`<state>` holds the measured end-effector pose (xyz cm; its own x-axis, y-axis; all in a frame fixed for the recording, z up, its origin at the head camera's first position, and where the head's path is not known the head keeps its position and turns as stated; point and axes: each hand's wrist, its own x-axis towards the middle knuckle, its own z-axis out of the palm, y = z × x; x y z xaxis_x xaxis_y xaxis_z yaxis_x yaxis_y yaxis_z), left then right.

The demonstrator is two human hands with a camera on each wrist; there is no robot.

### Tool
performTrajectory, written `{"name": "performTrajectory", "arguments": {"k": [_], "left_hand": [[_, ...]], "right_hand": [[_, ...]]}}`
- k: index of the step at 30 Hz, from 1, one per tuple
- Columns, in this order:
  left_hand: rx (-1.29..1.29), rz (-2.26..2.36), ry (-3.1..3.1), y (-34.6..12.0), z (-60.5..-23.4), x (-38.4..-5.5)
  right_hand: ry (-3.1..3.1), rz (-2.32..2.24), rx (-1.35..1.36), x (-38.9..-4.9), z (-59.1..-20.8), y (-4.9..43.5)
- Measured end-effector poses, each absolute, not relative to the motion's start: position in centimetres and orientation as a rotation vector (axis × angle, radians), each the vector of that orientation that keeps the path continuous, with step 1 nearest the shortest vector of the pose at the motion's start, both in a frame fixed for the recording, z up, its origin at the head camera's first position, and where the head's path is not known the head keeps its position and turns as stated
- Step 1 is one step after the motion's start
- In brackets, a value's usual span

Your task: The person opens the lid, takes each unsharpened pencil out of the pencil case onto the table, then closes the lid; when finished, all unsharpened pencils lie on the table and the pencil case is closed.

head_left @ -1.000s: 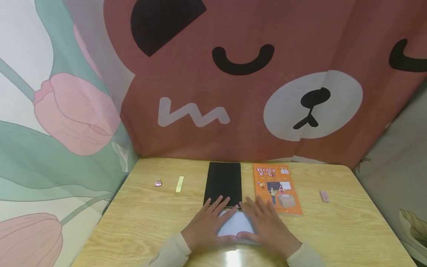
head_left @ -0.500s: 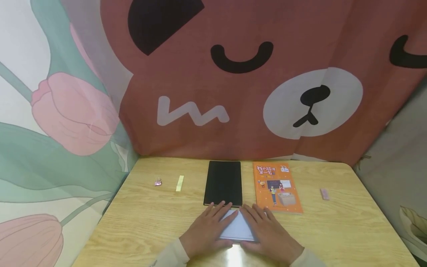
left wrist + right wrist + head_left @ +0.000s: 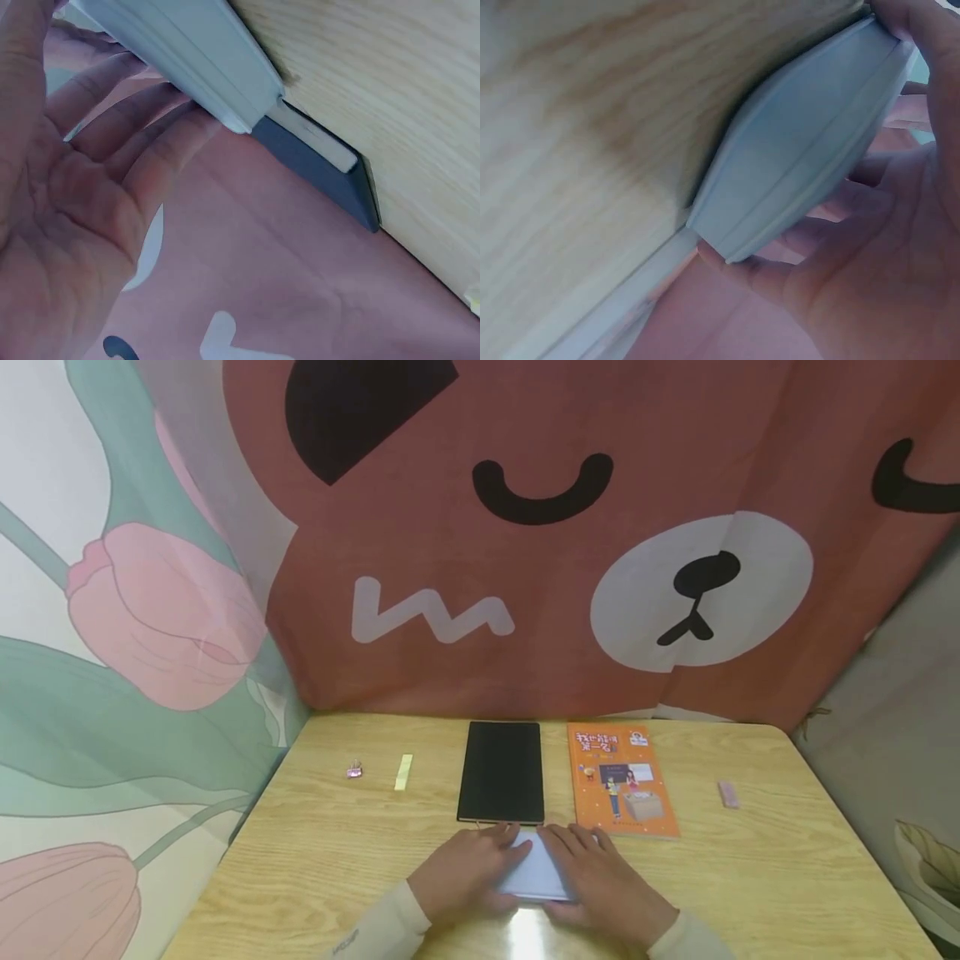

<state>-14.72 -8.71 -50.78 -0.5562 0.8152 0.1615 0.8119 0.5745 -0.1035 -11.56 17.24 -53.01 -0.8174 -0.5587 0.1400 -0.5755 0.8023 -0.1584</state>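
Note:
In the head view, a pale blue book (image 3: 534, 875) lies flat near the front of the table. My left hand (image 3: 463, 870) holds it on the left side; its fingers bend over the cover, with the thumb low by the near corner. On the right side my right hand (image 3: 600, 883) grips it, fingers over the cover and thumb at the near edge. The right wrist view shows the book's edge (image 3: 802, 142) between that thumb and the fingers. A black notebook (image 3: 501, 772) lies just beyond the book. To its right is an orange book (image 3: 622, 781) with a cartoon cover.
On the wooden table's (image 3: 300, 852) left are a pink binder clip (image 3: 355, 770) and a yellow strip (image 3: 403, 772). A pink eraser-like block (image 3: 728, 794) lies at the right. A bear-print cloth (image 3: 450, 677) hangs along the back edge.
Both hands have drawn a little toward the near edge of the pale blue book. The left fingers, spread before, now bend in closer together. The other table things stay put.

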Motion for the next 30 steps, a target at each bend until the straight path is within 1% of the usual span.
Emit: {"name": "performTrajectory", "arguments": {"k": [8, 14, 17, 23, 30], "left_hand": [[-1.384, 0.299, -2.464, -8.0, -50.7, -15.4], [-1.403, 0.296, -2.475, -8.0, -50.3, -15.6], [-1.434, 0.244, -2.506, -8.2, -49.9, -15.8], [-1.449, -0.033, -2.703, -8.6, -49.1, -16.4], [-1.461, -0.29, -2.783, -9.1, -48.5, -17.2]], "right_hand": [[-2.905, 0.334, 0.909, -11.6, -53.1, 17.3], [-2.933, 0.35, 0.92, -11.7, -52.9, 17.4], [-2.953, 0.377, 0.926, -11.8, -52.8, 17.4], [-2.989, 0.399, 0.92, -12.0, -52.6, 17.6], [-2.876, 0.477, 1.005, -12.6, -51.6, 18.7]]}}
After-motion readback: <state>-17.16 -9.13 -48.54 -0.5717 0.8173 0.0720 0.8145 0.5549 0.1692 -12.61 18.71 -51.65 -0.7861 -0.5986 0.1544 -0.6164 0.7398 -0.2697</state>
